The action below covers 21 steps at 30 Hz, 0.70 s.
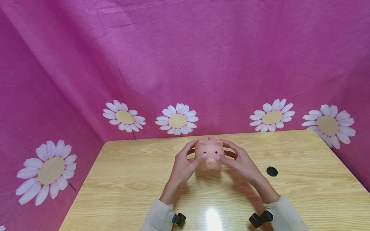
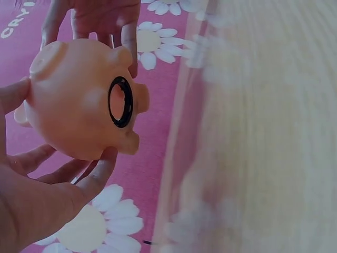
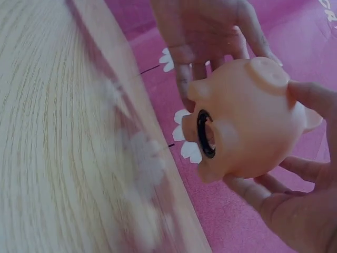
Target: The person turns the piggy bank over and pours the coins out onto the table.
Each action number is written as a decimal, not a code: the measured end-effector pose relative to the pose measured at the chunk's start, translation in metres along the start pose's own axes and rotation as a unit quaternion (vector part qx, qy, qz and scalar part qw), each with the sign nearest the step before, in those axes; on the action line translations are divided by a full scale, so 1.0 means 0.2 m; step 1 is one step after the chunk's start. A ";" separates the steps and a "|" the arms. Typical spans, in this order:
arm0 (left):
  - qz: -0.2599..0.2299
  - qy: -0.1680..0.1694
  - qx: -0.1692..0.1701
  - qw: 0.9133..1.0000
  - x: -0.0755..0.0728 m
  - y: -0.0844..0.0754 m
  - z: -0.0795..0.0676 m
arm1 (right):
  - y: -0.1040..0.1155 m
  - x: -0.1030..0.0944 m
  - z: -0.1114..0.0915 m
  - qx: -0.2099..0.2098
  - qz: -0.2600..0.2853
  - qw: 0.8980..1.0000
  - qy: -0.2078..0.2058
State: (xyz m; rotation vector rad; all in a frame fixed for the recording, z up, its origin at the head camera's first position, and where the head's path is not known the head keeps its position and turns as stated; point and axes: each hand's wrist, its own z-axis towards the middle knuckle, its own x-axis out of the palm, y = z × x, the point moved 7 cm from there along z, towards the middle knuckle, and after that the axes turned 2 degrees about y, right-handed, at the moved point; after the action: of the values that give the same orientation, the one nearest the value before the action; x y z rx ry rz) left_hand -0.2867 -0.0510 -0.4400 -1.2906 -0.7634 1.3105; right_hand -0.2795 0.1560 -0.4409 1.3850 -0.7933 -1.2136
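Observation:
A pink piggy bank (image 1: 210, 150) faces me above the wooden table, held between both hands. My left hand (image 1: 184, 163) grips its one side, thumb beside the snout and fingers curled round behind. On the opposite side my right hand (image 1: 242, 160) grips it the same way. Underneath, the left wrist view shows a round hole with a black rim (image 2: 120, 102) between the stubby feet; the hole has no cover in it. The same black-rimmed opening (image 3: 206, 134) appears in the right wrist view. A black round plug (image 1: 272, 171) lies on the table, right of my right hand.
The light wooden table (image 1: 130, 179) reaches back to a magenta cloth (image 1: 202, 64) printed with white daisies, which also hangs along the left and right sides. Black straps with small mounts (image 1: 179, 219) sit at both sleeve cuffs.

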 end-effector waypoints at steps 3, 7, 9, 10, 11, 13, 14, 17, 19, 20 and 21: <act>0.006 -0.003 0.002 1.000 0.00 0.02 0.00 | 0.00 0.00 0.01 0.002 -0.012 1.000 -0.001; -0.009 -0.014 0.067 0.998 -0.02 -0.04 -0.02 | 0.05 0.00 0.00 -0.068 0.001 0.998 -0.008; -0.029 -0.018 0.127 0.991 -0.04 -0.11 -0.03 | 0.11 0.00 -0.01 -0.135 0.016 0.991 -0.017; -0.038 -0.017 0.151 0.988 -0.05 -0.14 -0.04 | 0.14 0.00 -0.02 -0.166 0.024 0.986 -0.019; -0.042 -0.015 0.170 0.984 -0.06 -0.16 -0.04 | 0.16 -0.01 -0.03 -0.189 0.032 0.981 -0.022; -0.043 -0.011 0.182 0.982 -0.07 -0.18 -0.04 | 0.17 -0.01 -0.03 -0.210 0.035 0.977 -0.025; -0.039 -0.010 0.176 0.984 -0.07 -0.17 -0.04 | 0.17 -0.01 -0.02 -0.209 0.035 0.977 -0.025; -0.028 -0.005 0.144 0.989 -0.06 -0.13 -0.03 | 0.13 -0.01 -0.01 -0.185 0.038 0.982 -0.025; -0.028 -0.004 0.132 0.991 -0.06 -0.12 -0.02 | 0.11 -0.01 0.00 -0.177 0.038 0.983 -0.026; -0.030 -0.005 0.128 0.991 -0.06 -0.11 -0.02 | 0.11 -0.01 0.00 -0.176 0.039 0.983 -0.026; -0.032 -0.005 0.125 0.992 -0.06 -0.11 -0.02 | 0.11 -0.01 0.00 -0.175 0.039 0.983 -0.026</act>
State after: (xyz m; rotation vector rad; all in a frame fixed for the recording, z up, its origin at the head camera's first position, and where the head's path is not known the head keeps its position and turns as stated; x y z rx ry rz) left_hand -0.2793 -0.0578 -0.4165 -1.0523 -0.6206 1.3172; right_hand -0.2758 0.1541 -0.4193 1.0303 -0.6280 -1.2622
